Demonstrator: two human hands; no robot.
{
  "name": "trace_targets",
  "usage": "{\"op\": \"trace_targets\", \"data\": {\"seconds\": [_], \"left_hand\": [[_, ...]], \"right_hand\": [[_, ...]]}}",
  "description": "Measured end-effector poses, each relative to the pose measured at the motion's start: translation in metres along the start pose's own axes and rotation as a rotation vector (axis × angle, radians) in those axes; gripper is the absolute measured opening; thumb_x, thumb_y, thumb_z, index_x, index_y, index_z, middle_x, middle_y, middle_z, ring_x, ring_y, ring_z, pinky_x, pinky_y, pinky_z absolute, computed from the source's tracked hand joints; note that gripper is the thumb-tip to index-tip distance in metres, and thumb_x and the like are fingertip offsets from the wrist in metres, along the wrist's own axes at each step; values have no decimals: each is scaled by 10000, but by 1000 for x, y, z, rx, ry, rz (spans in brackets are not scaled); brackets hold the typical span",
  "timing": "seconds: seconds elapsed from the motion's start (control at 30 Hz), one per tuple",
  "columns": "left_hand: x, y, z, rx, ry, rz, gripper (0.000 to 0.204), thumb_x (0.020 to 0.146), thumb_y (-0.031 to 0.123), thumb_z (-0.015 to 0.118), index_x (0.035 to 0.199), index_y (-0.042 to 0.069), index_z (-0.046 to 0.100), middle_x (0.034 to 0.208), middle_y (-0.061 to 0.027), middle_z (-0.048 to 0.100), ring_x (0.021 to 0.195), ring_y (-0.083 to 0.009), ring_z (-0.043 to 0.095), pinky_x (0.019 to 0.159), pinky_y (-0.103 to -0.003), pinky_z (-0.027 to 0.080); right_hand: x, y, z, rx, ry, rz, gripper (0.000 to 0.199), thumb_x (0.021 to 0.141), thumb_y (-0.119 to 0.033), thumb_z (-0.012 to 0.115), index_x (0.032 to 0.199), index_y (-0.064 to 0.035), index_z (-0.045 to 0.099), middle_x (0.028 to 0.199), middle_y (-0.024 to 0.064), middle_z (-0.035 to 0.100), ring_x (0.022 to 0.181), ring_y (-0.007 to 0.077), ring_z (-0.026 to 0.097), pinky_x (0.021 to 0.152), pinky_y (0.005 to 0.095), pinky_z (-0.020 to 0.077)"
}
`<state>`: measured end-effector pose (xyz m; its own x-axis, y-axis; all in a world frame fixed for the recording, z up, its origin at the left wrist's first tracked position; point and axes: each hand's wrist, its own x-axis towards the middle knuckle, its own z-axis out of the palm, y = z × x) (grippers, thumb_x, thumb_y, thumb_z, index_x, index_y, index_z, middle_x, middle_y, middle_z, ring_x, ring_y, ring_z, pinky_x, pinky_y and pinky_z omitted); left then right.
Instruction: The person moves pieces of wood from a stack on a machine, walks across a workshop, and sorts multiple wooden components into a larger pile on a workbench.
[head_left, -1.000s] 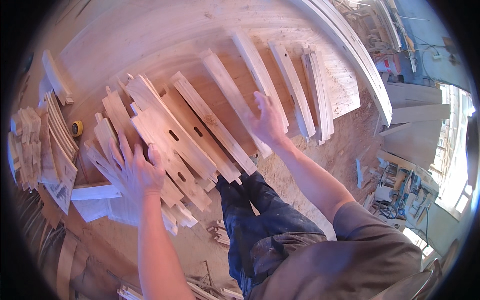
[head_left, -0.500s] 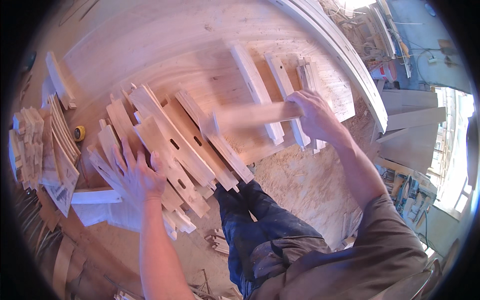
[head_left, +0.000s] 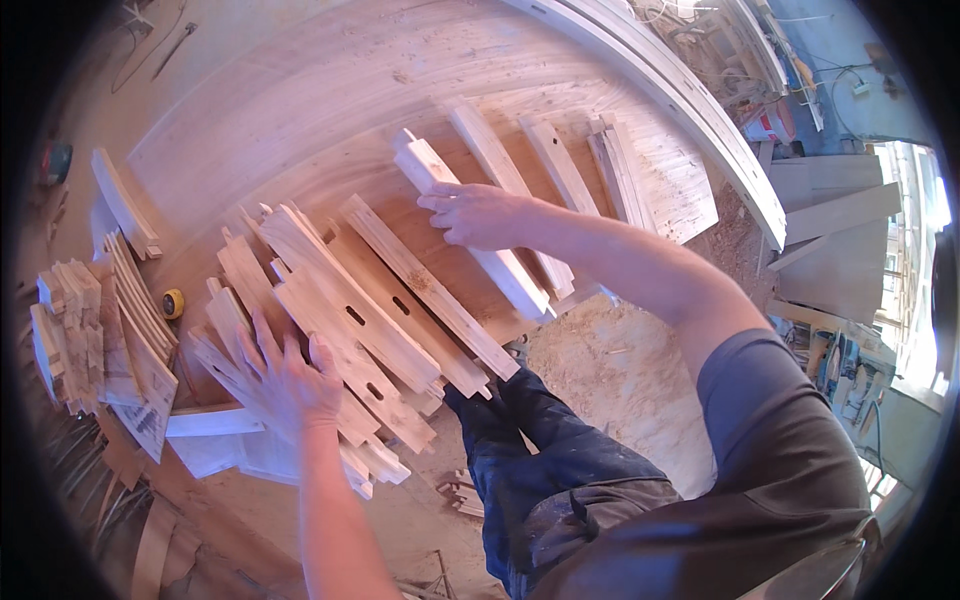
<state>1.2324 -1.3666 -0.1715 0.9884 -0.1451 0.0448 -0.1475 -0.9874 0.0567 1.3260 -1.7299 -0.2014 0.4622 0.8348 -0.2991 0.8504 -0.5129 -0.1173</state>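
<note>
**One dusty workshop, counted as best I can**

So the work surface is a big wooden board with sawdust scattered on it, filling most of the view from 9 round to 2 o'clock. Floor at 4 is covered in dust too. Bright window at 3, blue wall near 2, long pale rails between 1 and 2.

Counts: one pale piece just above centre at 12, lying under the right hand. Its fingers drape across the piece and over the near-left edge; can't tell if they're actually gripping. Past it toward 1 o'clock, two single pieces, then one tight bundle too close-packed to count.

Left hand is at 8, fingers spread wide on a heap of overlapping pieces. No exact number there, but I get three dark slots. One strip runs along the heap's right side.

One yellow-and-black tape measure at 9, with a stack of short pieces further out.
</note>
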Motion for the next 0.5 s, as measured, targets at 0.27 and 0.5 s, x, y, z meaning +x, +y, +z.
{"op": "trace_targets", "data": {"seconds": [0.27, 0.5], "left_hand": [[1, 4, -11, 24, -65, 9, 491, 963, 340, 535, 1187, -66, 698, 1611, -203, 366, 1502, -453, 253, 1232, -548, 226], [4, 3, -5, -1, -19, 23, 517, 933, 376, 529, 1049, -78, 746, 1583, -197, 419, 1490, -445, 277, 1228, -584, 220]], "right_hand": [[-38, -106, 55, 394, 570, 510, 505, 776, -56, 728, 1270, -22, 628, 1370, 155, 562, 1363, 357, 454, 1166, 486, 379], [-51, -181, 79, 724, 539, 1106, 947, 711, -77, 796, 1551, -46, 359, 1383, 230, 477, 1268, 409, 491, 1083, 480, 425]]}}
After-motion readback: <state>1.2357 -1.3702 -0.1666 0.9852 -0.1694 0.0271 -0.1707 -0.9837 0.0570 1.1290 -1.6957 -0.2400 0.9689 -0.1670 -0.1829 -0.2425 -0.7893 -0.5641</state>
